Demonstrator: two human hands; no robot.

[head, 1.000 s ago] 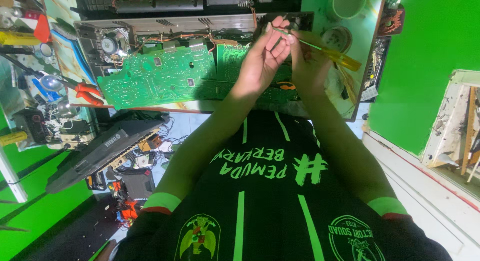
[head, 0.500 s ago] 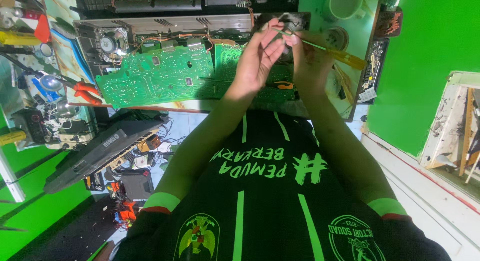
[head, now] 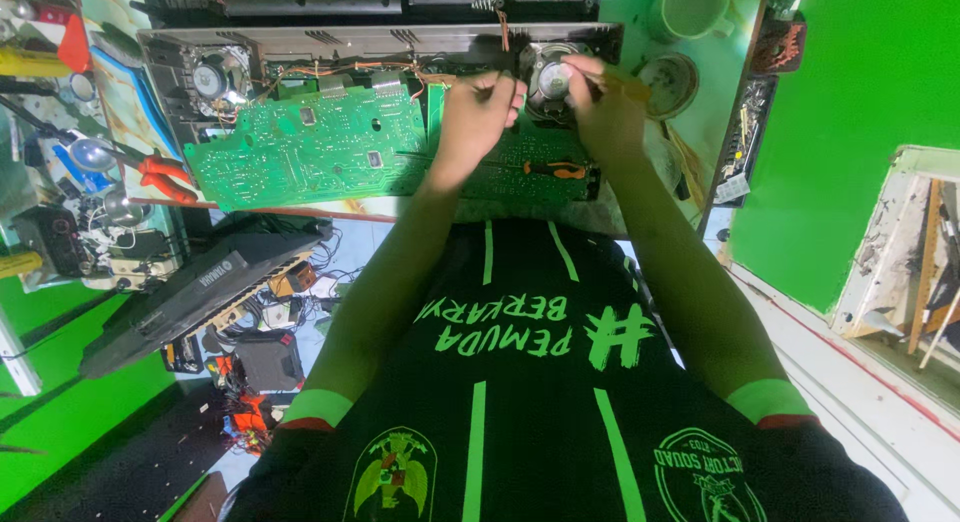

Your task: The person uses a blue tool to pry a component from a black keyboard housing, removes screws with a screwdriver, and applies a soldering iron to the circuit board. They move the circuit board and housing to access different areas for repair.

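Left hand (head: 475,117): we find it over the green board's right end, just left of the speaker; its fingers are curled together, and we cannot tell whether they hold anything.
Right hand (head: 605,112): fingers bent against the speaker's right rim; we cannot tell if they clamp it.
Speaker (head: 552,80): round, metal-backed, seated at the right end of the opened case (head: 300,42).
Board (head: 310,152): green, lying flat in the case, left of both hands.
Screwdriver (head: 550,169): orange-handled, lying between the wrists.
Pliers (head: 165,177): red-handled, on the table (head: 120,102), left of the board.
Cup (head: 690,10): far right, apart from the hands.
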